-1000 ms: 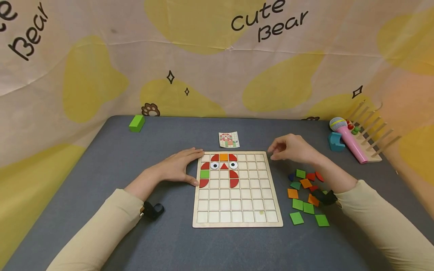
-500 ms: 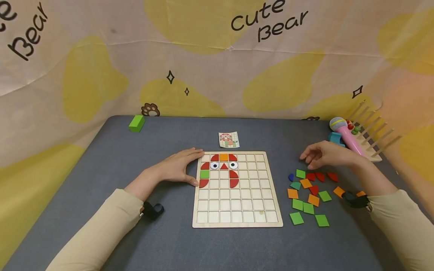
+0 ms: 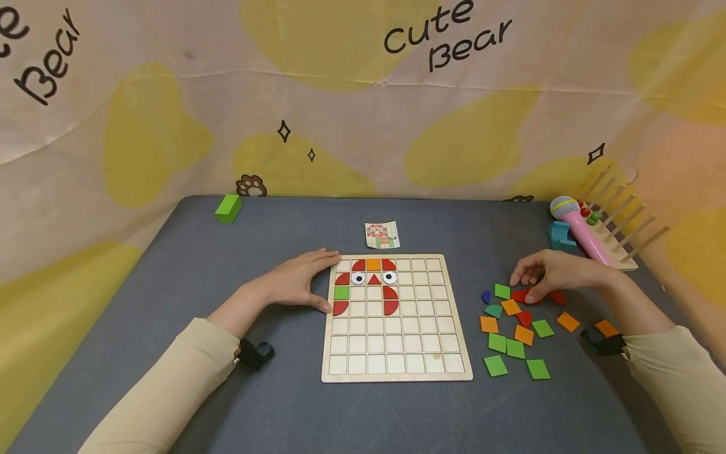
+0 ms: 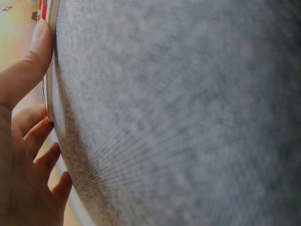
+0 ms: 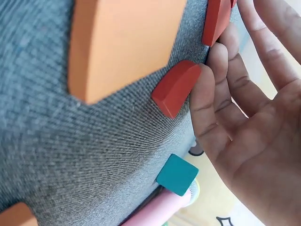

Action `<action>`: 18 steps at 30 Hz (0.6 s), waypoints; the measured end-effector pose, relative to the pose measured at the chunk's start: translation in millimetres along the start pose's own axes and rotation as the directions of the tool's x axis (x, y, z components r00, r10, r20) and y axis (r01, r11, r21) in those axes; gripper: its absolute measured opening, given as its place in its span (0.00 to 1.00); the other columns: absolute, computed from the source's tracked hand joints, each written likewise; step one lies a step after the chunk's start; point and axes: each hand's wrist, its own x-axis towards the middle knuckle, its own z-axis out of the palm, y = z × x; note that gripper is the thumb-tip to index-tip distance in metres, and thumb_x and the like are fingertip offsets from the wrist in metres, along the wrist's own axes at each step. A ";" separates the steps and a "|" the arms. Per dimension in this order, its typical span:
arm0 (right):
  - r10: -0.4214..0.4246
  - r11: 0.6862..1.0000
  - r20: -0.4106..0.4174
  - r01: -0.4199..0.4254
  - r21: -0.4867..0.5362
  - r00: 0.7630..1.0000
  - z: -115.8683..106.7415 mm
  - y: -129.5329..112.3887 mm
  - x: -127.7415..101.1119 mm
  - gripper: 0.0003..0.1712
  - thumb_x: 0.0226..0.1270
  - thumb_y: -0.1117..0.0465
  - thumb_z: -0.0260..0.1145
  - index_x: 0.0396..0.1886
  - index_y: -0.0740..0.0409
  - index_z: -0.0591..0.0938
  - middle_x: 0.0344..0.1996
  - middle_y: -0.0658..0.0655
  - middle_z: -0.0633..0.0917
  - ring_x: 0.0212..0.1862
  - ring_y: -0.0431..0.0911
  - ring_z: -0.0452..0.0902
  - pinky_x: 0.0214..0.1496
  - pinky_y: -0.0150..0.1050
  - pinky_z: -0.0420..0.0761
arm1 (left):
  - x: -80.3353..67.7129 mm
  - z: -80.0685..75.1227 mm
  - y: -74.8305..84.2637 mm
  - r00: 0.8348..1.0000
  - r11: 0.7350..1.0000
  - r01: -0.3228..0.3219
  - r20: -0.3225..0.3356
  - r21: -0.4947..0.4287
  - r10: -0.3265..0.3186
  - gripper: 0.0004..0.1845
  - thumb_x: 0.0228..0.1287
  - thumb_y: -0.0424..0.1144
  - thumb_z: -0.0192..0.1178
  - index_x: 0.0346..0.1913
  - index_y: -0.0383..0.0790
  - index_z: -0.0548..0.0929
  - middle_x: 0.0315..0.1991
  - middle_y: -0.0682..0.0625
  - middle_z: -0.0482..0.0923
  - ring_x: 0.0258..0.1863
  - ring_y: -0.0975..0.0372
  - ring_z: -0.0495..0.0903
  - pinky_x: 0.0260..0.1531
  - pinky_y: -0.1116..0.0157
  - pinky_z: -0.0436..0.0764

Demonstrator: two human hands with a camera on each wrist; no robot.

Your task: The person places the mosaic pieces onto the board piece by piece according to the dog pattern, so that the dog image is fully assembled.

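My left hand [image 3: 295, 285] lies flat with straight fingers against the left edge of the wooden board [image 3: 396, 362], holding nothing. My right hand [image 3: 553, 275] is loosely spread over the pile of tiles [image 3: 513, 328], one fingertip touching a red piece [image 5: 175, 88]; its palm hides part of the pile, and nothing is pinched
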 end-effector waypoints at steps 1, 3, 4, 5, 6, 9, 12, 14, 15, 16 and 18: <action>0.004 1.000 0.005 -0.004 0.000 1.000 0.3 0.1 0.5 0.17 0.57 0.62 0.74 0.45 0.63 0.83 0.33 0.55 0.78 0.36 0.43 0.72 0.38 0.29 0.76 | 0.1 0.0 0.2 1.000 1.000 0.001 0.002 -0.002 -0.001 0.57 0.48 0.65 0.71 0.78 0.47 0.57 0.79 0.47 0.55 0.80 0.48 0.50 0.73 0.37 0.58; 0.008 1.000 0.008 -0.008 -0.005 1.000 0.9 0.5 1.5 0.17 0.56 0.62 0.75 0.44 0.62 0.83 0.32 0.55 0.78 0.36 0.43 0.72 0.37 0.29 0.75 | 0.0 -0.1 0.7 1.000 1.000 0.003 0.002 -0.005 -0.003 0.57 0.48 0.65 0.71 0.78 0.46 0.57 0.79 0.47 0.55 0.80 0.47 0.50 0.73 0.37 0.58; 0.009 1.000 0.008 -0.009 -0.009 1.000 1.3 0.6 1.9 0.17 0.55 0.62 0.75 0.44 0.62 0.83 0.32 0.55 0.77 0.36 0.43 0.71 0.37 0.29 0.75 | 0.0 -0.1 0.9 1.000 1.000 0.004 0.002 -0.007 -0.004 0.57 0.48 0.65 0.71 0.78 0.46 0.57 0.79 0.47 0.55 0.80 0.47 0.50 0.73 0.37 0.58; 0.009 1.000 0.005 -0.008 -0.017 1.000 1.7 0.8 2.2 0.17 0.55 0.61 0.75 0.43 0.61 0.83 0.32 0.55 0.77 0.36 0.43 0.71 0.37 0.29 0.75 | -0.1 -0.2 1.1 1.000 1.000 0.004 0.001 -0.009 -0.004 0.57 0.48 0.65 0.71 0.78 0.46 0.58 0.79 0.47 0.55 0.80 0.47 0.50 0.73 0.37 0.58; 0.007 1.000 0.002 -0.007 -0.026 1.000 2.2 0.7 2.3 0.17 0.55 0.61 0.75 0.43 0.61 0.83 0.32 0.55 0.77 0.35 0.43 0.71 0.37 0.29 0.74 | -0.3 -0.4 1.3 1.000 1.000 0.004 0.000 -0.010 -0.004 0.57 0.48 0.64 0.71 0.78 0.46 0.58 0.79 0.47 0.55 0.80 0.47 0.51 0.73 0.37 0.58; 0.005 0.999 -0.010 -0.006 -0.052 1.000 3.9 -0.1 2.1 0.16 0.54 0.60 0.76 0.41 0.59 0.83 0.31 0.55 0.77 0.35 0.43 0.71 0.36 0.30 0.73 | -0.5 -0.4 1.4 1.000 1.000 0.003 -0.001 -0.010 -0.003 0.57 0.48 0.64 0.71 0.78 0.46 0.58 0.79 0.47 0.55 0.80 0.47 0.51 0.73 0.37 0.58; 0.003 0.995 -0.032 -0.006 -0.102 0.999 6.0 -1.4 1.8 0.14 0.54 0.58 0.77 0.39 0.56 0.84 0.31 0.53 0.78 0.34 0.41 0.71 0.35 0.30 0.73 | -0.7 -0.2 1.3 1.000 1.000 0.000 -0.002 -0.008 0.000 0.57 0.48 0.65 0.71 0.78 0.46 0.58 0.79 0.47 0.55 0.80 0.47 0.51 0.73 0.37 0.58; 0.003 0.991 -0.050 -0.010 -0.137 0.999 7.2 -2.5 1.7 0.14 0.52 0.56 0.77 0.36 0.54 0.83 0.30 0.51 0.79 0.33 0.39 0.71 0.35 0.30 0.73 | -0.9 -0.2 1.2 1.000 1.000 -0.002 -0.003 -0.006 0.002 0.57 0.48 0.65 0.71 0.78 0.46 0.58 0.79 0.47 0.55 0.80 0.47 0.51 0.73 0.37 0.58; 0.003 0.988 -0.060 -0.012 -0.154 0.998 7.6 -3.1 1.8 0.14 0.52 0.56 0.78 0.35 0.53 0.83 0.30 0.51 0.79 0.32 0.38 0.71 0.34 0.30 0.73 | -0.9 -0.1 1.0 1.000 1.000 -0.003 -0.004 -0.007 0.003 0.57 0.48 0.65 0.71 0.78 0.46 0.58 0.79 0.47 0.55 0.80 0.47 0.51 0.73 0.37 0.58; 0.002 0.986 -0.070 -0.013 -0.167 0.998 7.9 -3.8 1.8 0.14 0.51 0.55 0.78 0.33 0.53 0.83 0.29 0.50 0.80 0.31 0.37 0.71 0.33 0.30 0.73 | -0.8 0.0 0.8 1.000 1.000 -0.004 -0.005 -0.007 0.004 0.57 0.48 0.65 0.71 0.78 0.46 0.58 0.79 0.47 0.55 0.80 0.47 0.51 0.73 0.37 0.58; 0.001 0.982 -0.092 -0.019 -0.186 0.996 7.6 -5.6 1.9 0.13 0.51 0.55 0.78 0.31 0.53 0.82 0.28 0.49 0.80 0.30 0.37 0.71 0.32 0.30 0.73 | -0.8 0.2 0.5 1.000 1.000 -0.006 -0.006 -0.007 0.006 0.57 0.48 0.65 0.71 0.78 0.46 0.58 0.79 0.47 0.55 0.80 0.47 0.51 0.73 0.37 0.58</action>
